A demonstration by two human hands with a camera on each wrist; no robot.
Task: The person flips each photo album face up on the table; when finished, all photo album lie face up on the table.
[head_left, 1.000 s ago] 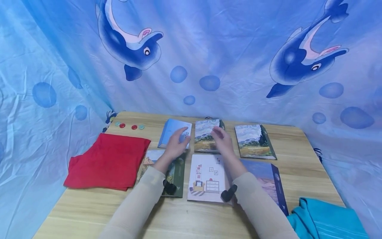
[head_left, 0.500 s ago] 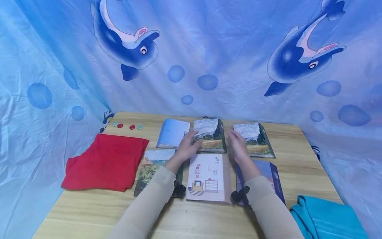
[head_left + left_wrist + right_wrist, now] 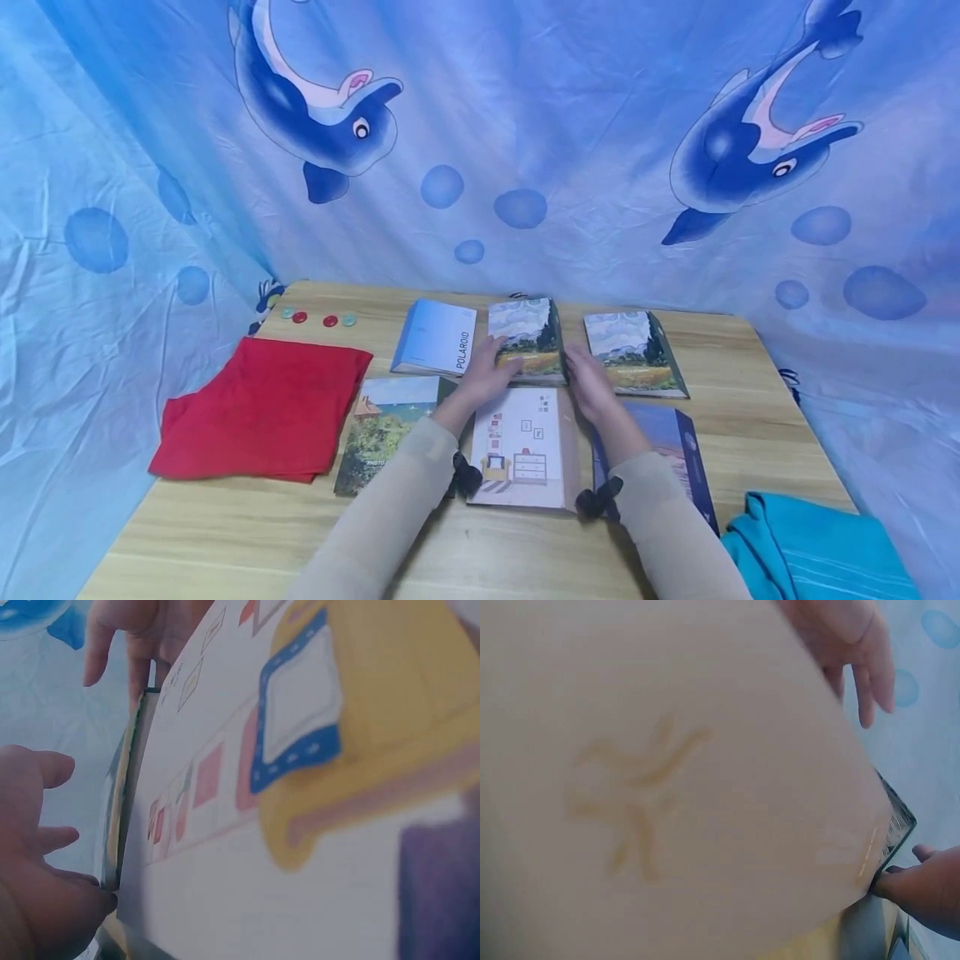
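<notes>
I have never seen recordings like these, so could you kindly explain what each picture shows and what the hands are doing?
No machine here: a person works bare-handed, wearing three cameras. The wide picture comes from the head; the two close-ups come from the wrists. On the wooden table lie six picture albums, a red cloth, a teal cloth and small round counters. The left hand and the right hand flank the near end of the middle rear album, fingers at its edges. The wrist pictures are mostly filled by the room-picture album below them.
</notes>
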